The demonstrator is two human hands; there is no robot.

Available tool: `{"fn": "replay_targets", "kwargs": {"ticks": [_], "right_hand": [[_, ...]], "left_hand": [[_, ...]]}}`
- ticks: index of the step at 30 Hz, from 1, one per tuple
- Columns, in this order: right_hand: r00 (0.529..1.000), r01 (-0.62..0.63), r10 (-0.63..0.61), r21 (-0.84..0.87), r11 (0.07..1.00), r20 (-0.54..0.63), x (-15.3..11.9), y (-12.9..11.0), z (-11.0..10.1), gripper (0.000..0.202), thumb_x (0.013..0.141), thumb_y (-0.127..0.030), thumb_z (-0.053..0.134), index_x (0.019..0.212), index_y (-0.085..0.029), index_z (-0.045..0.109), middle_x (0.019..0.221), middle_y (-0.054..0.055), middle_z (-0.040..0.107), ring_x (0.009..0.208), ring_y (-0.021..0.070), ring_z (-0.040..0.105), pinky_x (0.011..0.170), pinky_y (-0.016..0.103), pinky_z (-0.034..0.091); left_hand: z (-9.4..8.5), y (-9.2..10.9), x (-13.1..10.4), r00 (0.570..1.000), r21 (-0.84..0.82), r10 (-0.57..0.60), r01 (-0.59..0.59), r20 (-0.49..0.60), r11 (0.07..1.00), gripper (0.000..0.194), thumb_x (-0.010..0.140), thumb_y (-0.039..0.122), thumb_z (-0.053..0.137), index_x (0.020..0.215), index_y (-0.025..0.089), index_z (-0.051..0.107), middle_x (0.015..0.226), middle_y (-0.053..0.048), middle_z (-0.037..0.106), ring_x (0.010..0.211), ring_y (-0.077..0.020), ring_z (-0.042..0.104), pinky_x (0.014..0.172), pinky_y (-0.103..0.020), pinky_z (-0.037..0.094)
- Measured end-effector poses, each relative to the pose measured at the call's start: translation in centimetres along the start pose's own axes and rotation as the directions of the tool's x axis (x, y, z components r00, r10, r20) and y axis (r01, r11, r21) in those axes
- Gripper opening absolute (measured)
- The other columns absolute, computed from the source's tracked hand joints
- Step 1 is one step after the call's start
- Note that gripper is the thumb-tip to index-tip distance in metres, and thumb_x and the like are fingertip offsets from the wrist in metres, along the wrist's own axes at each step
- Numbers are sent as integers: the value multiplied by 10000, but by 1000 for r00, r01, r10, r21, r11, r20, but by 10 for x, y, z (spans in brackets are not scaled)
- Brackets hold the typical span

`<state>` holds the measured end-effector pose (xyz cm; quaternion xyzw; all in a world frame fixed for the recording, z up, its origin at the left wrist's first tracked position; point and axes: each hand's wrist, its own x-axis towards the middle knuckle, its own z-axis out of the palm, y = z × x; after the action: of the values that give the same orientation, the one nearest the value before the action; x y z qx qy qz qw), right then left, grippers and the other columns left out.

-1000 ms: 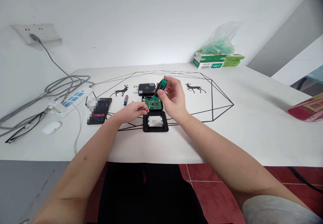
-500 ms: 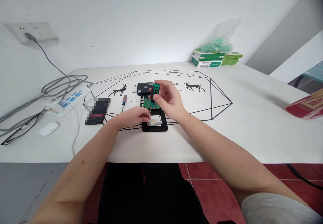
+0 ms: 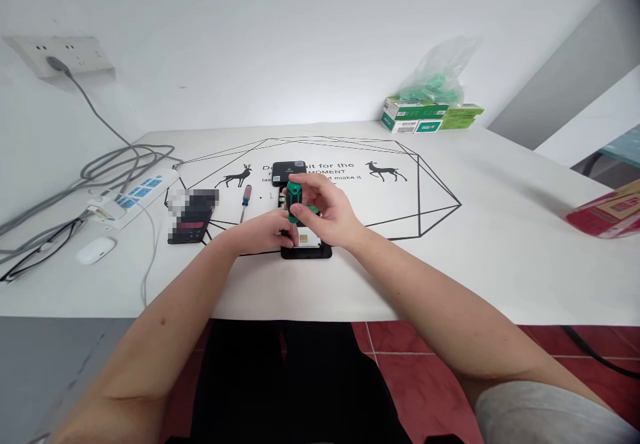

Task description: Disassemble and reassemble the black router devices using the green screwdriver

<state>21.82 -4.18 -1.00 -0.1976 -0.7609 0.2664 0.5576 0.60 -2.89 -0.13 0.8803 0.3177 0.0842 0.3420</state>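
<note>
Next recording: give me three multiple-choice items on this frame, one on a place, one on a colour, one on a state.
1. Where does the second, blue-handled screwdriver lie?
A. on the table, left of both hands
B. on the green boxes
C. on the floor

2. What colour is the handle of the screwdriver in the right hand?
A. yellow
B. green and black
C. white

3. How is that held screwdriver oriented?
A. lying flat on the table
B. pointing up at the wall
C. nearly upright, tip down over the black housing

Answers: 1 A, it lies beside the phone; 2 B, green with a black grip; 3 C, its shaft runs down by the left hand fingertips.
</note>
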Motion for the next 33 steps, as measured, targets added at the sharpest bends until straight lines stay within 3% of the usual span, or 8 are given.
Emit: {"fn": "replay_targets", "kwargs": {"ticks": [3, 6, 11, 18, 22, 25, 29, 33], "right_hand": [[1000, -28, 28, -23, 999, -5, -1, 1, 1, 390, 1003, -486, 712, 1347, -339, 602, 963, 10, 673, 752, 176, 698, 710, 400, 664], [999, -39, 39, -1, 999, 1, -1, 1, 2, 452, 946, -487, 788, 1323, -334, 591, 1147, 47, 721, 932, 216, 757, 724, 385, 652], [1000, 14, -14, -25, 1000, 7, -3, -3, 0, 350, 1080, -479, 564, 1393, -329, 605, 1238, 81, 752, 1072, 244, 754, 883, 464, 649], [997, 46, -54, -141, 989, -53, 0, -2, -1, 308, 1050, -484, 624, 1310, -320, 637, 1065, 58, 695, 926, 226, 673, 792, 441, 613], [995, 43, -54, -129, 991, -83, 2, 0, -2, 316, 988, -485, 733, 1241, -327, 626, 1020, 39, 637, 895, 221, 637, 794, 448, 608], [994, 19, -27, -69, 997, -106, 3, 1, -1, 361, 935, -498, 801, 1176, -318, 602, 1191, 66, 672, 1037, 242, 684, 873, 479, 631], [991, -89, 100, 126, 988, -86, 0, 2, 4, 436, 916, -503, 827, 1184, -323, 533, 1372, 58, 700, 949, 185, 763, 870, 442, 666], [987, -99, 107, 71, 993, -122, -4, -1, 6, 446, 915, -538, 833, 1236, -331, 602, 1382, 67, 746, 885, 183, 765, 860, 444, 668]], "left_hand": [[-1, -1, -1, 1000, 2, 0, 0, 10, 1000, 156, 936, 211, 641, 956, 248, 791, 1175, -74, 722, 1108, -286, 692, 982, -440, 585], [-4, -1, -3, 1000, 2, -9, 9, -13, 1000, 183, 948, 205, 625, 1031, 244, 783, 1189, -74, 728, 1107, -277, 693, 983, -426, 584], [-9, -9, 1, 962, 152, 20, 22, -271, 988, 195, 1019, 236, 559, 1037, 232, 754, 1216, -80, 725, 1241, -315, 613, 1145, -510, 486], [-10, -41, 8, 789, 418, -241, 526, -565, 741, 271, 1019, 239, 546, 1201, 219, 746, 1278, -166, 672, 1302, -403, 522, 1107, -563, 456], [-11, -44, 8, 721, 407, -344, 647, -601, 645, 294, 1041, 281, 552, 1271, 224, 725, 1380, -184, 651, 1356, -437, 492, 1077, -568, 460], [-14, -43, 8, 697, 406, -391, 687, -601, 602, 302, 1048, 319, 550, 1279, 230, 722, 1394, -192, 645, 1364, -449, 485, 1081, -586, 452], [-15, -45, 7, 692, 413, -396, 696, -604, 587, 331, 1043, 317, 541, 1310, 227, 715, 1400, -198, 640, 1363, -450, 486, 1081, -597, 455], [-14, -49, 6, 717, 443, -374, 672, -588, 593, 379, 1034, 334, 555, 1360, 218, 710, 1481, -203, 595, 1432, -456, 434, 1112, -598, 452]]}}
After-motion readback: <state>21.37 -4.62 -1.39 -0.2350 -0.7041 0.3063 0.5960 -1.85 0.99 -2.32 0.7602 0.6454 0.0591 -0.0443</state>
